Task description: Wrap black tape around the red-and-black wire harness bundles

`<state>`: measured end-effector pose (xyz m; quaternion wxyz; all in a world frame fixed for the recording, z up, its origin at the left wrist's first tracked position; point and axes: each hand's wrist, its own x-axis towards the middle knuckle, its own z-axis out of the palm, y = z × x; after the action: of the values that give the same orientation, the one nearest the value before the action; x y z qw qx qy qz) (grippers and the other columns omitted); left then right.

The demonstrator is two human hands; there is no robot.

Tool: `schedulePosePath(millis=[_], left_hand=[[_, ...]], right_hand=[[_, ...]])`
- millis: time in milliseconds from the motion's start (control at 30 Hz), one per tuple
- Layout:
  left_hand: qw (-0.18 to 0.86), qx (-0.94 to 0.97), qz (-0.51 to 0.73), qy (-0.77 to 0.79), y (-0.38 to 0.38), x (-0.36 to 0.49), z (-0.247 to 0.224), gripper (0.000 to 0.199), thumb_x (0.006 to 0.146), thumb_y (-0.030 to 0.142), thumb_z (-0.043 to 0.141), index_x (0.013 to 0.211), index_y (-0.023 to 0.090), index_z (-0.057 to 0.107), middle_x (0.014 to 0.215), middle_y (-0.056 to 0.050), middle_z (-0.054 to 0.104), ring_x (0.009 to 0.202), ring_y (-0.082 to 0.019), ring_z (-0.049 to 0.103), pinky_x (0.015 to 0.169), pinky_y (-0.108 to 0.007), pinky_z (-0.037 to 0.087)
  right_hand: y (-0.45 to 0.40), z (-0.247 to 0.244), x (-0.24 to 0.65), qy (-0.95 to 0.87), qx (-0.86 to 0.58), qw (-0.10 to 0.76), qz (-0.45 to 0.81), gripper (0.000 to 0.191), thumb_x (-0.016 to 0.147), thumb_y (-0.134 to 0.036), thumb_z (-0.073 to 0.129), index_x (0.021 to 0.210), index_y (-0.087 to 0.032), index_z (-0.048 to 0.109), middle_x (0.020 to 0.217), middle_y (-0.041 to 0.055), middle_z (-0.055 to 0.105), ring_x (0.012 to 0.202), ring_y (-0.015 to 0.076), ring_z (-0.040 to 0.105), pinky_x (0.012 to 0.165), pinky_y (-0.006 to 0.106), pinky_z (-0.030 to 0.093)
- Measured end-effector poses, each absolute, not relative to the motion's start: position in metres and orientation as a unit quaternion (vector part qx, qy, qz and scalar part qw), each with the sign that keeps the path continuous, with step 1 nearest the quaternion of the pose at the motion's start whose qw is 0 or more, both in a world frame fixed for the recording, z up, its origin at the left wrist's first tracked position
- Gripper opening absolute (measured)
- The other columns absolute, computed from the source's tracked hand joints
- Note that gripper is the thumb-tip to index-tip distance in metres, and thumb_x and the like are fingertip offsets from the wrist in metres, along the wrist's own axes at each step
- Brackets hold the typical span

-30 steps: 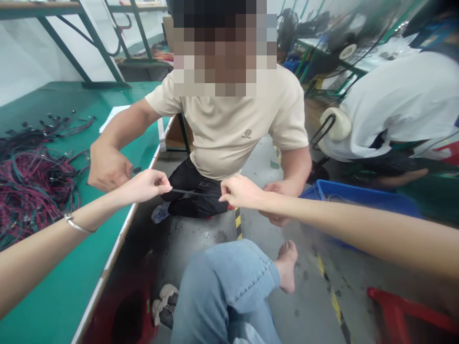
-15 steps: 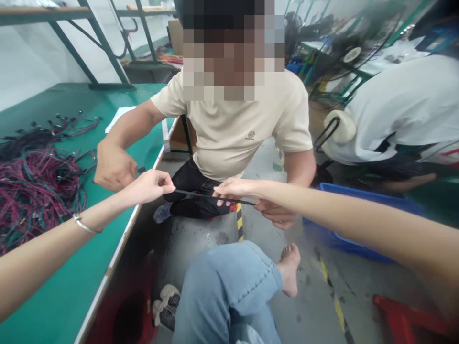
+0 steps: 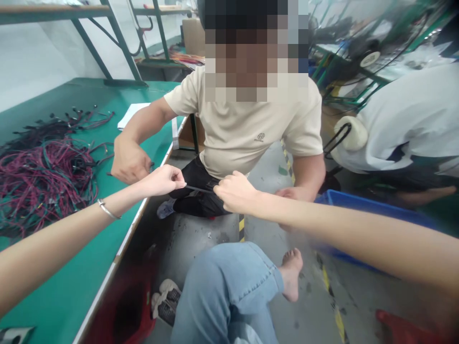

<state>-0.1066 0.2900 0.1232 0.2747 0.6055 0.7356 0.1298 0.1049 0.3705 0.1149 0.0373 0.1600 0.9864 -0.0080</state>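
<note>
A thin black strip or cable (image 3: 199, 189) stretches between my two hands, above the floor and in front of a seated co-worker. My left hand (image 3: 165, 180) pinches its left end between thumb and fingertips. Curled into a fist, my right hand (image 3: 234, 192) grips it a short way to the right; any part beyond that fist is hidden. Just behind my left hand is the co-worker's closed hand (image 3: 129, 160), with a small dark piece at its fingers. The co-worker's other hand (image 3: 289, 193) is mostly covered by my right forearm.
Tangled red and black cables (image 3: 53, 181) lie on the green table (image 3: 89, 267) at left. A blue bin (image 3: 376, 205) stands at right, below another person in white. Red stools (image 3: 143, 306) and shoes (image 3: 167, 301) are on the floor near my legs.
My right hand has closed from loosely extended fingers into a fist round the strip. The stretch that ran to the co-worker's hand at right no longer shows. The view has shifted slightly left.
</note>
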Motion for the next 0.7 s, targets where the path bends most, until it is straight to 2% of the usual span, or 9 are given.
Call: schedulePosePath(millis=[100,167,233,367,467,567,700], left_hand=[[0.277,0.604,0.147,0.733,0.289,-0.107,0.123,0.017,0.063,0.033,0.053,0.060,0.017,0.055,0.057,0.001,0.056,0.056,-0.012,0.049,0.052,-0.023,0.035],[0.273,0.605,0.157,0.731,0.288,-0.108,0.121,0.017,0.064,0.033,0.053,0.060,0.017,0.055,0.056,0.001,0.056,0.055,-0.012,0.048,0.052,-0.023,0.035],[0.268,0.611,0.164,0.727,0.286,-0.109,0.120,0.018,0.065,0.034,0.053,0.060,0.017,0.055,0.056,0.001,0.056,0.055,-0.012,0.048,0.051,-0.023,0.035],[0.264,0.616,0.173,0.722,0.281,-0.109,0.122,0.019,0.067,0.035,0.052,0.061,0.017,0.054,0.059,0.001,0.058,0.056,-0.012,0.050,0.053,-0.023,0.035],[0.254,0.621,0.163,0.724,0.279,-0.109,0.124,0.019,0.068,0.034,0.051,0.062,0.017,0.055,0.060,0.001,0.059,0.057,-0.012,0.050,0.054,-0.024,0.035],[0.238,0.628,0.153,0.725,0.277,-0.109,0.124,0.018,0.068,0.034,0.051,0.061,0.018,0.055,0.058,0.002,0.058,0.057,-0.012,0.050,0.054,-0.024,0.035],[0.232,0.630,0.157,0.724,0.276,-0.108,0.123,0.018,0.068,0.034,0.051,0.062,0.018,0.055,0.059,0.002,0.058,0.057,-0.012,0.050,0.053,-0.023,0.034]], right_hand=[[0.392,0.118,0.093,0.951,0.175,0.125,-0.222,0.001,0.062,-0.015,0.051,0.061,-0.014,0.050,0.072,0.0075,0.060,0.075,0.0200,0.054,0.065,0.030,0.035],[0.406,0.115,0.090,0.895,0.173,0.192,-0.364,0.006,0.064,-0.014,0.049,0.059,-0.014,0.046,0.067,0.0035,0.059,0.071,0.0147,0.054,0.063,0.025,0.037],[0.414,0.110,0.089,0.841,0.169,0.244,-0.453,0.008,0.068,-0.012,0.044,0.060,-0.015,0.045,0.064,0.0008,0.058,0.067,0.0107,0.054,0.061,0.022,0.038],[0.415,0.099,0.094,0.647,0.233,0.292,-0.664,0.013,0.073,-0.012,0.039,0.062,-0.015,0.044,0.058,-0.0017,0.055,0.061,0.0088,0.054,0.063,0.023,0.041],[0.410,0.094,0.097,0.557,0.295,0.295,-0.718,0.015,0.074,-0.011,0.041,0.064,-0.015,0.050,0.056,-0.0030,0.054,0.055,0.0077,0.051,0.066,0.026,0.042],[0.407,0.092,0.100,0.533,0.312,0.293,-0.730,0.019,0.076,-0.011,0.042,0.080,-0.017,0.060,0.051,-0.0041,0.052,0.050,0.0072,0.047,0.065,0.027,0.041],[0.403,0.096,0.101,0.554,0.308,0.270,-0.725,0.027,0.081,-0.018,0.037,0.092,-0.015,0.061,0.046,-0.0027,0.049,0.046,0.0077,0.044,0.062,0.026,0.041]])
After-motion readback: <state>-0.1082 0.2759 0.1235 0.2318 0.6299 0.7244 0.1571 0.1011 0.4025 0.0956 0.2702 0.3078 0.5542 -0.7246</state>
